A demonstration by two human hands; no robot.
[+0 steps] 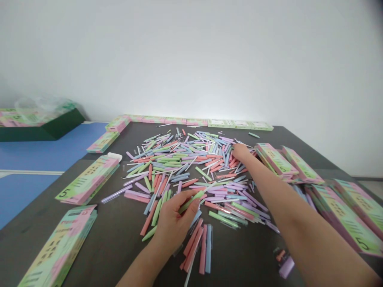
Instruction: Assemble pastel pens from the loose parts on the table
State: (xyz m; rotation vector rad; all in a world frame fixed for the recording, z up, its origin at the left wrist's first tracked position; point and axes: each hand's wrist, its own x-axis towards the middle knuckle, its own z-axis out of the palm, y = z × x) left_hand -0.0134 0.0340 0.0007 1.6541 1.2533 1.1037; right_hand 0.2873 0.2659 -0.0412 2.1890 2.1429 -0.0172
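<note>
Tabletop: a dark, matte tabletop [110, 243] spreads across most of the view.
Room: a plain pale wall [194, 59] stands behind; at left, a blue surface [26, 191] adjoins.
Heap: loose pens [169, 159], slim, smooth and tapered, lie crisscross mid-table in pastel green, coral, blue and lilac, with thin white sticks [192, 163] among them.
Left hand: the left hand [175, 219], at the near side of the heap, has thumb and fingers pinched on a green pen [191, 201].
Right hand: the right hand [243, 154] is extended to the heap's far right side; its fingertips are hidden, so I cannot tell whether they grip anything.
Left cartons: flat printed cartons [89, 177] marked "5", one with its white end flap open.
Right cartons: similar flat cartons [278, 160], some stacked.
Back row: pink and green cartons [176, 120] end to end.
Tray: a dark green tray [64, 122] on the blue surface holds more cartons [18, 118] under crumpled clear plastic [42, 107].
</note>
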